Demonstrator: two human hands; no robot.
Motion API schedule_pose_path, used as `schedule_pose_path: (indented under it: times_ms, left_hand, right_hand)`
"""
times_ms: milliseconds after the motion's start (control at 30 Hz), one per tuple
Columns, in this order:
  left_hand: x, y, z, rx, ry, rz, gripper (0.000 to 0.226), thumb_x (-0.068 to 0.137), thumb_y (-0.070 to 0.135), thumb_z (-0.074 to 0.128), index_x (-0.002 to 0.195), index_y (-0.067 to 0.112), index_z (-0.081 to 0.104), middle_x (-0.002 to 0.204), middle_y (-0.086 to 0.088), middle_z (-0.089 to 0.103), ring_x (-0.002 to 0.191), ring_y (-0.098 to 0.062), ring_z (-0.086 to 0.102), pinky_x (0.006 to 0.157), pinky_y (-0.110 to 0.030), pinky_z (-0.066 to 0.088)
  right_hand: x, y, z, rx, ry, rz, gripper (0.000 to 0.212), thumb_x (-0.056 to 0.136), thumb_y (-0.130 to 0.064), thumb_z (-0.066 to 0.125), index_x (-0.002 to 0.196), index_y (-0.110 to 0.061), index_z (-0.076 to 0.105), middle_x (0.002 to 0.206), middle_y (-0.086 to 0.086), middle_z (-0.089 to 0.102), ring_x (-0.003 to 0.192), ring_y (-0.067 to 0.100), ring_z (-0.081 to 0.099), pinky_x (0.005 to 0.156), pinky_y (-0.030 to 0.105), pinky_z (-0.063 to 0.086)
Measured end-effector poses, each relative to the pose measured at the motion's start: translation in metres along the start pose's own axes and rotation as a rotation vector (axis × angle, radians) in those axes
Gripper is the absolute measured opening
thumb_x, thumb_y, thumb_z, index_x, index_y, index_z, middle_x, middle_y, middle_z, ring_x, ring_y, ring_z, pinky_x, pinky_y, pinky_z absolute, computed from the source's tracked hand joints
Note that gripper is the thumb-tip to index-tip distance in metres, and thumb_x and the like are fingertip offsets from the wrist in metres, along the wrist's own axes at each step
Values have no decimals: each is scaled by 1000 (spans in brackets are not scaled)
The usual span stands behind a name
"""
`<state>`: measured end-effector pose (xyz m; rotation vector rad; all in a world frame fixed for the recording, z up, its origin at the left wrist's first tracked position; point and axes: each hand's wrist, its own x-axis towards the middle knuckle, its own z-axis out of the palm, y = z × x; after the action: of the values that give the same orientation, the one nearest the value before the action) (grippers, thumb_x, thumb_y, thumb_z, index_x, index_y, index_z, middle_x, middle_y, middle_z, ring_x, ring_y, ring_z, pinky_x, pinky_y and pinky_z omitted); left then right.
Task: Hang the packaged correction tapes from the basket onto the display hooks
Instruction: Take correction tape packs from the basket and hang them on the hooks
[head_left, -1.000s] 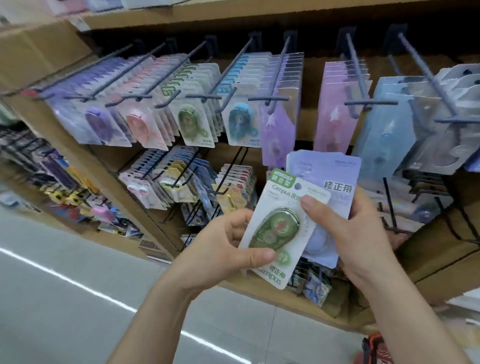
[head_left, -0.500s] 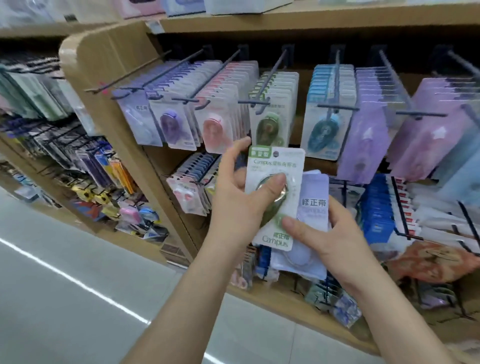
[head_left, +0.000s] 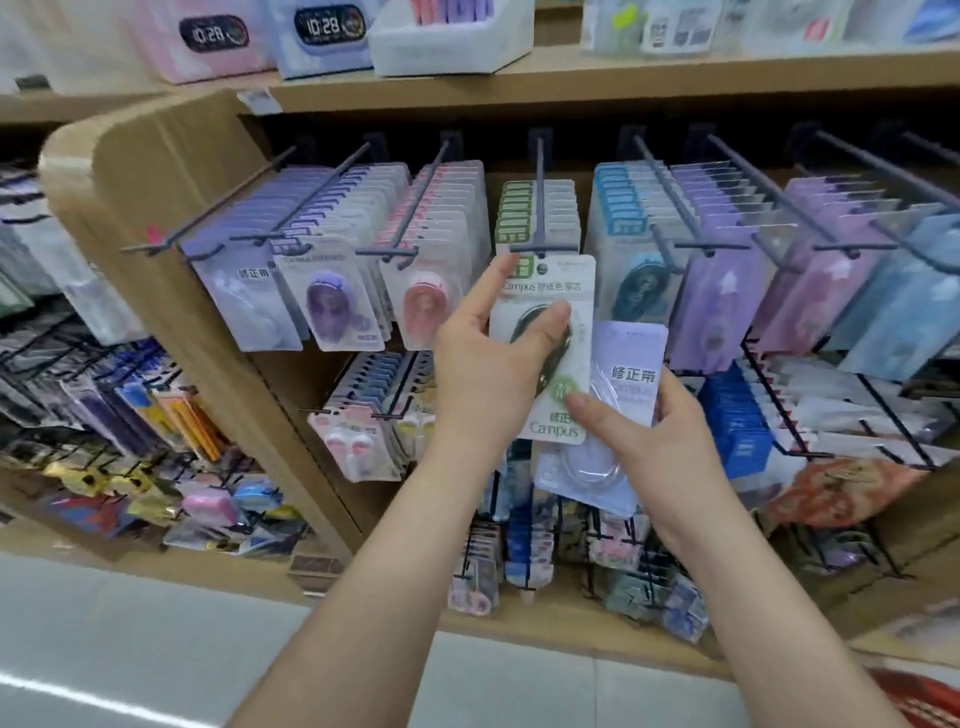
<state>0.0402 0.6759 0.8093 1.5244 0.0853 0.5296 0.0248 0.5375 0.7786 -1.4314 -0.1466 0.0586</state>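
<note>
A green-labelled correction tape pack (head_left: 543, 332), a white card marked "Campus" with a dark green dispenser under a blister, is held upright at the centre of the frame by the left hand (head_left: 488, 369). Its top edge is raised to the front end of a dark display hook (head_left: 540, 208), on which a row of matching packs is hung. A pale lilac pack (head_left: 631, 384) is gripped by the right hand (head_left: 660, 452), partly behind the green one. A red basket (head_left: 927, 699) is seen at the lower right corner.
</note>
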Motion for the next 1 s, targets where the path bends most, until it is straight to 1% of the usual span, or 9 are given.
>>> schedule_pose_path:
  times_ms: [67,233,367,500,600,733,833,933,1000]
  left_hand:
    - [2,-3,-4,28,-7,8,49,76,34,76,119,50,57,133,5,63,125,-13,58,105,-41,48]
    - [9,-2,-5,99,-58,-8,59,85,29,73,141,27,52,137,6,60,126,-9,56,106,-40,47]
    - [17,3,-19,149,-261,-77,62,88,24,69,145,30,45,133,5,63,119,-12,61,100,-41,52]
    - [11,0,-40,95,-279,-142,57,86,6,73,135,31,57,102,-3,74,89,-16,72,69,-25,57]
    - [17,-8,-35,233,-98,-74,50,80,21,82,125,34,66,96,0,74,91,-19,71,80,-33,59]
    - [31,-11,-13,395,-72,-2,51,88,21,73,136,27,58,110,13,66,97,11,58,84,-2,42]
    - [36,-15,-9,552,-85,37,52,93,26,67,142,30,51,135,7,61,121,-6,54,99,-16,40]
    - [21,-17,-16,739,-62,210,44,96,29,60,139,25,53,133,2,60,122,-12,52,102,-29,42]
    - [-1,-15,-20,564,-127,205,32,94,33,62,126,27,62,121,5,62,114,-5,56,97,-24,46]
  right_hand:
    - [-1,1,2,1,11,4,28,82,-14,77,105,-26,67,100,-6,77,94,16,73,86,39,58]
    - [-1,3,5,8,49,7,30,82,-10,77,106,-24,66,98,-7,77,91,15,74,80,33,59]
    - [2,3,5,10,71,-2,29,82,-10,76,104,-25,67,98,-7,77,92,14,74,79,31,58]
    - [3,3,-1,-3,105,-21,24,84,-12,74,102,-26,66,94,-15,76,86,6,73,69,20,57]
    - [1,3,-11,-39,167,-19,16,86,-20,71,99,-29,66,91,-17,76,85,5,72,72,27,55]
    - [-6,-2,-22,-54,188,-30,31,73,-37,72,103,-30,67,101,-12,76,94,11,72,82,37,55]
    - [-9,-7,-23,-59,172,-45,41,69,-41,72,107,-26,67,104,-9,75,95,13,72,83,38,55]
    - [-11,-8,-22,-60,141,-74,42,69,-43,71,108,-29,67,105,-11,75,96,11,72,82,35,55]
    - [-12,-11,-19,-67,119,-93,38,70,-44,68,106,-31,66,101,-16,75,92,6,71,76,25,56]
